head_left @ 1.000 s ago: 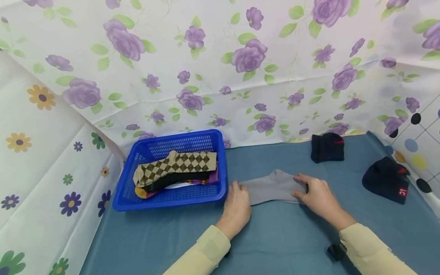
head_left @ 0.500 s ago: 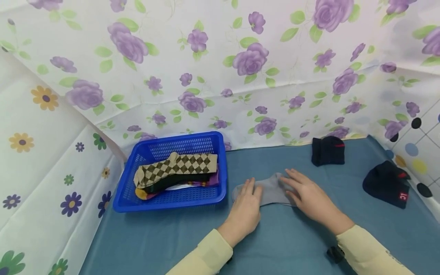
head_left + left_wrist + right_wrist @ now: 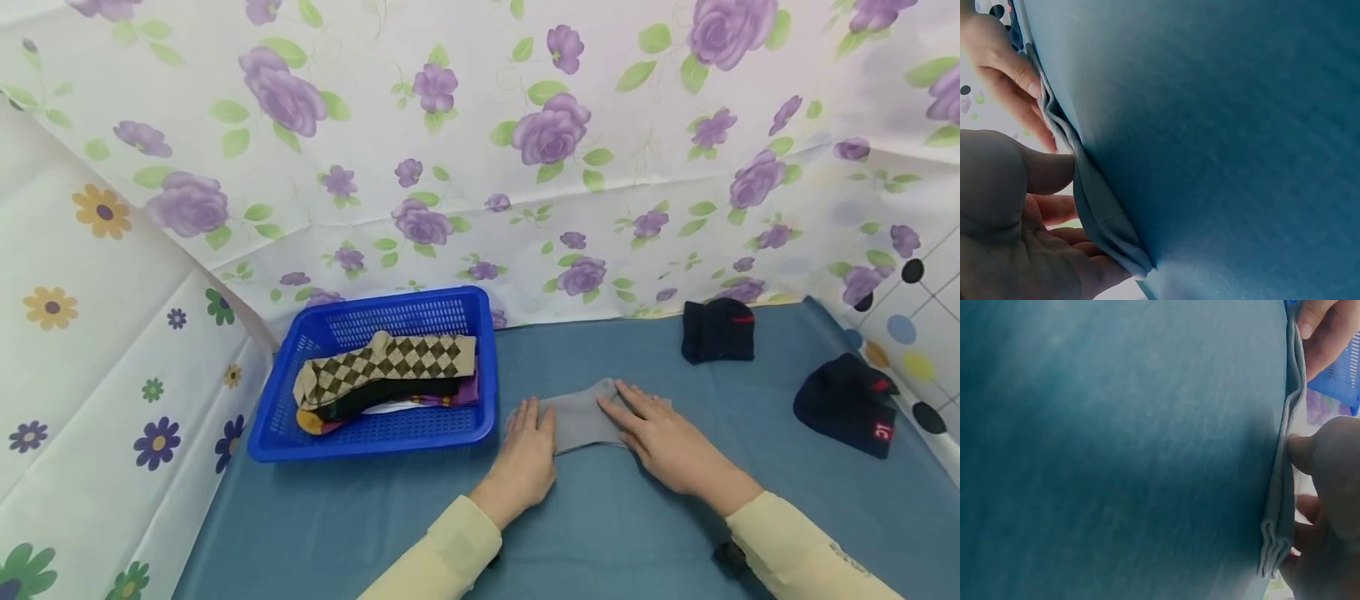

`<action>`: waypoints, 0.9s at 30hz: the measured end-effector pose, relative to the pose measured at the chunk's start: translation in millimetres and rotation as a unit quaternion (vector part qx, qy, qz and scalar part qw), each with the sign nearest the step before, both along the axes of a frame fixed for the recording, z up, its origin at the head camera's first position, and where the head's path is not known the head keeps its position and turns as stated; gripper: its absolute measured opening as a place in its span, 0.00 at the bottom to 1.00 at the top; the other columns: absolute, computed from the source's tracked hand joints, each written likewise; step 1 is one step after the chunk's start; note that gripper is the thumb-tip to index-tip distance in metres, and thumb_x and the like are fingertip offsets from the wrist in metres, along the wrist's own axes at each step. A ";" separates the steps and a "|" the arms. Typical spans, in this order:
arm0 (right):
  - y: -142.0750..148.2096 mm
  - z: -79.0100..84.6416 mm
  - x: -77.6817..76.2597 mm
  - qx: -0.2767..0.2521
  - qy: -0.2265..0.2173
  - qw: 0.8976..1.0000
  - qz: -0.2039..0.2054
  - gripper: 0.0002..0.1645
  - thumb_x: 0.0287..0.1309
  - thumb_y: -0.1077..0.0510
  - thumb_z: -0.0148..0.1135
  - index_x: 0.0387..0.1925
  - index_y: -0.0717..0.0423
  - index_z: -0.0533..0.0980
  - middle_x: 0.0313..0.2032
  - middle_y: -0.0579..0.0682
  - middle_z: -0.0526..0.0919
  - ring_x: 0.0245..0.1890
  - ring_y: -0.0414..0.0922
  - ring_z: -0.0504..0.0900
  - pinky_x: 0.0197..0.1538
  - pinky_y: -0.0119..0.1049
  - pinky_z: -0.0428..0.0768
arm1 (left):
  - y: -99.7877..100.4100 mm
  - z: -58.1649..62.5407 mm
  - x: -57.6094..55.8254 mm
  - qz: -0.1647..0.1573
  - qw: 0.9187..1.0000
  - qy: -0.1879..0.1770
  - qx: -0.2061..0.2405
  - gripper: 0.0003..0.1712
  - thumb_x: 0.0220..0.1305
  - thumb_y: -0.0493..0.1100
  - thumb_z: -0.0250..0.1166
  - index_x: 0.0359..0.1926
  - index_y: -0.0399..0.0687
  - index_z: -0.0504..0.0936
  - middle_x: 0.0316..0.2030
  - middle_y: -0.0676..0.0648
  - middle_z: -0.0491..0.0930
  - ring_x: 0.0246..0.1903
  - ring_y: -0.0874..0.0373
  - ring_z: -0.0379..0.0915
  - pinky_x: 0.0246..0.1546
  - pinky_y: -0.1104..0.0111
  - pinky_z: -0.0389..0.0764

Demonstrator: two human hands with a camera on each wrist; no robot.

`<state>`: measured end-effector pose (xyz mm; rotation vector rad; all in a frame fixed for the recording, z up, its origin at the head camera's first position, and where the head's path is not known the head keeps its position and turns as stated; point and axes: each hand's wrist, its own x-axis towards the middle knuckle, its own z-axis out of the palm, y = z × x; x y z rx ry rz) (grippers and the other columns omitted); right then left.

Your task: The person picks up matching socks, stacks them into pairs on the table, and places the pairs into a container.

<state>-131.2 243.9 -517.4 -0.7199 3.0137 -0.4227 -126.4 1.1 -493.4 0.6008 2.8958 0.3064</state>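
A pair of grey socks (image 3: 588, 417) lies flat and layered on the blue cloth in front of me. My left hand (image 3: 525, 457) rests on the toe end, fingers fairly straight and thumb at the near edge. On the cuff end my right hand (image 3: 663, 440) lies with its fingers spread. The left wrist view shows the left thumb (image 3: 1050, 172) touching the sock's edge. In the right wrist view the stacked layers (image 3: 1277, 540) show at the cuff, with the right thumb (image 3: 1302, 453) against them. Both hands cover part of the socks.
Left of the hands stands a blue plastic basket (image 3: 367, 446) holding argyle socks (image 3: 405, 358) and other socks. Two dark navy knitted items (image 3: 717, 332) with red marks lie to the right, the nearer one (image 3: 843, 404) by a dotted curtain. A flowered curtain (image 3: 465, 167) hangs behind.
My right hand has gone from pinching the cuff to lying flat across the socks. The left hand slid right along the socks, then back toward the toe.
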 end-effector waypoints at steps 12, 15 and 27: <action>2.0 -1.1 4.2 0.018 -0.013 1.000 -0.016 0.34 0.67 0.44 0.48 0.71 0.33 0.51 0.73 0.52 0.51 0.72 0.56 0.52 0.67 0.61 0.51 | -6.2 0.9 -4.3 0.004 0.999 0.015 0.032 0.28 0.68 0.44 0.54 0.66 0.39 0.62 0.68 0.33 0.57 0.69 0.40 0.52 0.67 0.52 0.58; 1.4 0.4 3.6 0.013 -0.024 0.999 -0.019 0.34 0.67 0.45 0.48 0.71 0.33 0.51 0.73 0.52 0.50 0.72 0.57 0.51 0.67 0.62 0.50 | -7.3 -0.4 -5.9 0.010 0.999 0.042 0.025 0.27 0.66 0.43 0.56 0.62 0.35 0.65 0.64 0.32 0.63 0.66 0.40 0.58 0.65 0.52 0.61; 14.1 20.0 -13.8 -0.103 -0.118 0.987 -0.047 0.35 0.62 0.47 0.57 0.68 0.52 0.61 0.67 0.60 0.63 0.67 0.60 0.60 0.63 0.61 0.61 | -6.3 1.0 -6.9 0.079 0.988 0.110 -0.071 0.28 0.55 0.45 0.63 0.54 0.34 0.70 0.41 0.39 0.76 0.46 0.48 0.71 0.53 0.61 0.71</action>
